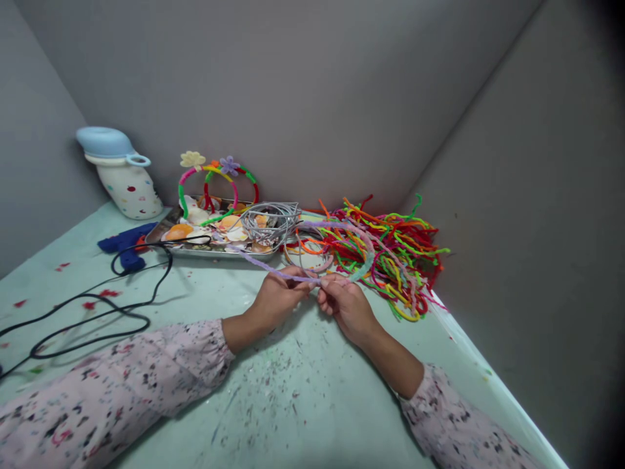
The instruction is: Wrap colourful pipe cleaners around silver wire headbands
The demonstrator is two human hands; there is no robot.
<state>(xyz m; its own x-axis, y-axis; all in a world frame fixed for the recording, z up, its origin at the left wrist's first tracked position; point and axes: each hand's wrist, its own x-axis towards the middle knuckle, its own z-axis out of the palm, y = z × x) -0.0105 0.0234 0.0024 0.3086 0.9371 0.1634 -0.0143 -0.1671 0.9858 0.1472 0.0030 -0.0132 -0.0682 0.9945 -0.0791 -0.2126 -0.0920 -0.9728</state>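
Observation:
Both hands meet above the middle of the table. My left hand [279, 296] pinches a purple pipe cleaner [266, 266], whose loose end runs up and left toward the tray. My right hand [347, 305] is closed in a pinch on a hoop [368, 251] wrapped in pale green, pink and purple fuzzy lengths. At the fingertips the purple pipe cleaner meets the hoop; the exact join is hidden by the fingers. Behind the hands lies a large heap of colourful pipe cleaners [390, 251].
A metal tray [219, 254] holds shells, a coil of grey wire [273, 221] and finished-looking hoops with fuzzy flowers [229, 165]. To the left lie a blue glue gun [127, 242] and its looping black cord [97, 296]. A white bottle with a blue lid [124, 182] stands by the wall.

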